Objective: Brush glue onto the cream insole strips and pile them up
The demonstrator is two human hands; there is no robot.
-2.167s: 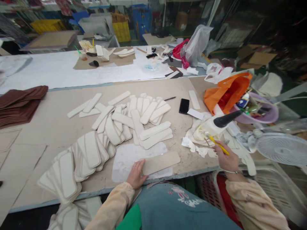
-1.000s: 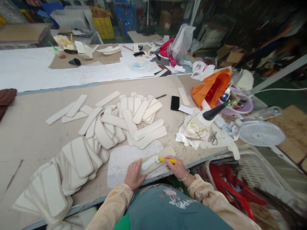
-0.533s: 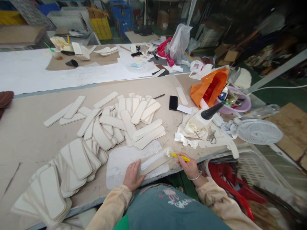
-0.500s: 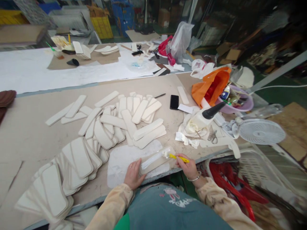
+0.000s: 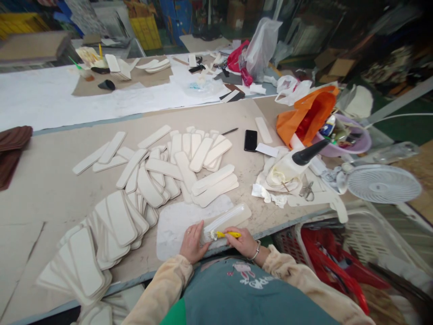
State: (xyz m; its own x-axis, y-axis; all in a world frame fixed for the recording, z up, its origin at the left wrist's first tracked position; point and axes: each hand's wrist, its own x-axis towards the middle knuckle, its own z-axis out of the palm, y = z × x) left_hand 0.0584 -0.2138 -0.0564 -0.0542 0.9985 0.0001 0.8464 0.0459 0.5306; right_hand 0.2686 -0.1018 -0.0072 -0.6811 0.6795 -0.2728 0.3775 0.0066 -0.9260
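Observation:
My right hand (image 5: 244,243) is closed round the yellow handle of a small brush (image 5: 228,234), its tip loaded with white paste. The tip touches the near left end of a long, round-ended strip (image 5: 241,214) that carries a glossy white coat along its middle. My left hand (image 5: 194,243) presses on the left end of this strip, fingers stretched and thumb apart. Beneath lies a white sheet (image 5: 172,228) at the table edge. Left of my hands spreads a large overlapping heap of pale strips (image 5: 149,187) of the same shape.
At right stand a white bottle with a black nozzle (image 5: 309,152), scissors (image 5: 307,191), a fan (image 5: 384,184), an orange bag (image 5: 306,115) and a purple basin (image 5: 361,142). A phone (image 5: 251,140) lies mid-table. Brown pieces (image 5: 13,140) sit far left; a white crate (image 5: 368,225) is below right.
My right hand has drawn the brush from the strip's far right end down to its near left end, close to my left hand. The left hand stays on the strip. The view has shifted slightly.

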